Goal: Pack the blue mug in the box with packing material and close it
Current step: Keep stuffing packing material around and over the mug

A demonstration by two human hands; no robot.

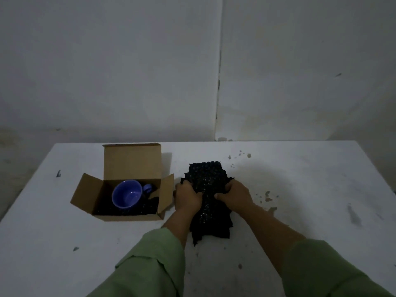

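The blue mug (127,196) lies tilted inside the open cardboard box (125,163) on the left of the table, its mouth facing me and its handle to the right. Black packing material (147,207) lines the box floor beside it. The box lid stands upright at the back and both side flaps are spread outward. To the right of the box a black bubble-wrap sheet (206,174) rests on the table. My left hand (186,197) grips its left edge, and my right hand (234,196) grips its right side, bunching the middle.
The white table (300,179) has scuffs and small chipped spots, with its far edge close to a pale wall. Green sleeves cover both forearms at the bottom of the view.
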